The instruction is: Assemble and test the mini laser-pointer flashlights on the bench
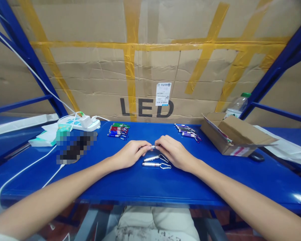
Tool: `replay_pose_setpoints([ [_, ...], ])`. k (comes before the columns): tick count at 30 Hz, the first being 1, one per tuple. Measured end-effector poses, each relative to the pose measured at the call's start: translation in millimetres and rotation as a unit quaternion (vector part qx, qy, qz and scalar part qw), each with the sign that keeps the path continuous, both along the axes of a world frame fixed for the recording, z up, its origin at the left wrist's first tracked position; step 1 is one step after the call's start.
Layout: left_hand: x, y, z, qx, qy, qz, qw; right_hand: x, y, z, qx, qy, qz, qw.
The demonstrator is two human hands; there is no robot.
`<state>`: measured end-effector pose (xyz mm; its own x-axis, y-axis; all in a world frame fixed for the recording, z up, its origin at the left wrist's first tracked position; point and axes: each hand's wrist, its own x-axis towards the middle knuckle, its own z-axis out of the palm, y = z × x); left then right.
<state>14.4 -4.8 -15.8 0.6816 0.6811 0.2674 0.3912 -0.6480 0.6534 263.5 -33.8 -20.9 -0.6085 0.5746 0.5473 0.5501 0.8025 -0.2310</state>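
My left hand (132, 152) and my right hand (174, 152) meet over the middle of the blue table. Between their fingertips they pinch the two ends of a small silver penlight (153, 147), mostly hidden by the fingers. Just below lie two more silver penlights, an upper one (151, 159) and a lower one (152, 164), each with a carabiner clip at its right end. Back left is a row of green, red and blue penlights (117, 130). Dark and purple ones (187, 130) lie back right, several in each group.
An open cardboard box (217, 139) stands at the right, with a black object (256, 156) beside it and a green-capped bottle (238, 105) behind. On the left are a power strip (91, 126), white cables and a tissue pack (43, 139). A large carton (102, 73) backs the table (110, 187).
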Motion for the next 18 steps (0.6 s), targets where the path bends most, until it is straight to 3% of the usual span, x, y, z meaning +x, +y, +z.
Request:
replay_pose_setpoints([
  [4, -3, 0, -1.0, 0.114, 0.026, -0.011, 0.993, -2, -1, -2.4, -0.057, 0.046, 0.003, 0.997],
  [7, -6, 1, -1.3, 0.231, 0.039, -0.020, 0.972, -6, -1, -3.0, -0.158, 0.122, -0.006, 0.980],
  [9, -7, 2, -0.4, 0.315, 0.055, -0.027, 0.947, -8, 1, -2.5, -0.265, 0.196, -0.002, 0.944],
  [12, -8, 3, 2.0, 0.438, 0.081, -0.022, 0.895, -11, 3, -0.4, -0.414, 0.280, 0.024, 0.866],
  [15, -7, 3, 4.4, 0.521, 0.088, -0.014, 0.849, -11, 5, 1.9, -0.496, 0.330, 0.040, 0.802],
  [18, -6, 1, 6.2, 0.560, 0.095, -0.015, 0.823, -10, 5, 3.3, -0.543, 0.356, 0.046, 0.759],
])
